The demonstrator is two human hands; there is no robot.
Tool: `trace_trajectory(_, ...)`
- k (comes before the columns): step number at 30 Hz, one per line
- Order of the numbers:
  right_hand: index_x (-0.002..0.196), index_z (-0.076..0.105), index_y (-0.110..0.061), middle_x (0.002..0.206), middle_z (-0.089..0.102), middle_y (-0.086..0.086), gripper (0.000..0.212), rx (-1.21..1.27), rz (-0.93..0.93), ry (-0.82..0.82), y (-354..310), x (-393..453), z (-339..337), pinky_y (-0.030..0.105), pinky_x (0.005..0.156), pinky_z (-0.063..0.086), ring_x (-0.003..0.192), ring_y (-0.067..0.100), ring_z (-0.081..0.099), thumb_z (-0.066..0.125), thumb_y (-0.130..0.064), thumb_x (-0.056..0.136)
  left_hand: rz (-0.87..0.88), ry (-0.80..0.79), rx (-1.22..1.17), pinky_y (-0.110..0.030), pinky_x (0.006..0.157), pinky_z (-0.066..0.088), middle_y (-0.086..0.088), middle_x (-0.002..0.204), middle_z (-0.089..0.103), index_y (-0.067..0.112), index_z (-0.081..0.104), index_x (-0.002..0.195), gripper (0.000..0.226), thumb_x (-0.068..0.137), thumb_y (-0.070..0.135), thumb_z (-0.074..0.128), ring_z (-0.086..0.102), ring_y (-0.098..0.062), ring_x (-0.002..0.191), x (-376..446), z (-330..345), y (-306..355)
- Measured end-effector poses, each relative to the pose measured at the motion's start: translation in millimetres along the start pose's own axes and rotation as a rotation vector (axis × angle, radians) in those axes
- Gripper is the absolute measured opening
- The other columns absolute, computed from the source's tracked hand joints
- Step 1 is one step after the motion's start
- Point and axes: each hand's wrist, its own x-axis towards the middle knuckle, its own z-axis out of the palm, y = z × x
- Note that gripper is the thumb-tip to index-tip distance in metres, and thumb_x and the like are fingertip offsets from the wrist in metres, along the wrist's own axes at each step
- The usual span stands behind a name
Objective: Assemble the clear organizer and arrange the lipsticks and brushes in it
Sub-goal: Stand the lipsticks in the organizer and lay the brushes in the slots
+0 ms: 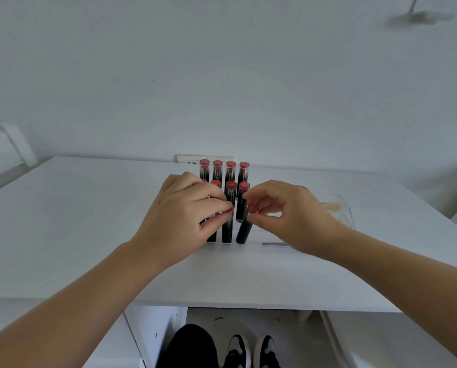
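Note:
Several dark lipstick tubes with red tops (230, 171) stand upright in rows in the clear organizer (346, 216) on the white table (89, 221). My left hand (184, 216) pinches the top of a front-row lipstick (226, 229). My right hand (288, 211) pinches the top of the tilted front-right lipstick (244, 229). To the right, the organizer's clear compartment holds pale brush bristles (332, 206), partly hidden behind my right hand.
A white wall socket plate (190, 158) sits at the table's back edge behind the lipsticks. A white chair back (7, 147) stands at the far left. Below the table's front edge are my legs and shoes (251, 351) and white drawer units.

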Motion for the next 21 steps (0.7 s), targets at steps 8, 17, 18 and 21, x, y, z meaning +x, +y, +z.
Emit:
trace_trajectory(8, 0.100, 0.079, -0.021, 0.101, 0.072, -0.010, 0.018, 0.007, 0.008, 0.007, -1.8, -0.4, 2.3, 0.026, 0.084, 0.058, 0.092, 0.003, 0.070, 0.075, -0.008, 0.088, 0.002, -0.012, -0.024, -0.029, 0.086, 0.036, 0.011, 0.096, 0.076, 0.021, 0.082, 0.094, 0.010, 0.088, 0.024, 0.074, 0.061, -0.022, 0.087, -1.2, -0.1, -1.7)
trace_trajectory(17, 0.092, 0.080, -0.022, 0.090, 0.073, -0.011, 0.011, -0.011, 0.026, 0.071, -2.4, -0.9, 8.7, 0.033, 0.079, 0.058, 0.081, 0.006, 0.070, 0.077, -0.014, 0.086, -0.009, -0.015, -0.039, -0.028, 0.086, 0.032, 0.012, 0.095, 0.076, 0.022, 0.082, 0.093, 0.011, 0.086, 0.027, 0.076, 0.059, -0.020, 0.088, -1.5, 0.0, -2.2)
trace_trajectory(18, 0.091, 0.080, -0.022, 0.089, 0.073, -0.011, 0.009, -0.008, 0.035, 0.085, -2.1, -1.0, 9.6, 0.033, 0.079, 0.058, 0.080, 0.006, 0.070, 0.078, -0.014, 0.086, -0.014, -0.020, -0.040, -0.027, 0.086, 0.032, 0.013, 0.095, 0.076, 0.022, 0.082, 0.094, 0.012, 0.085, 0.029, 0.077, 0.060, -0.021, 0.088, -1.5, 0.1, -1.8)
trace_trajectory(21, 0.090, 0.079, -0.020, 0.086, 0.074, -0.010, 0.009, 0.002, 0.044, 0.118, -2.1, -2.1, 11.7, 0.030, 0.078, 0.058, 0.080, 0.006, 0.071, 0.079, -0.013, 0.085, -0.021, -0.043, -0.027, -0.028, 0.086, 0.032, 0.012, 0.096, 0.077, 0.022, 0.082, 0.095, 0.016, 0.082, 0.030, 0.078, 0.062, -0.023, 0.087, -1.9, 0.8, -0.6)
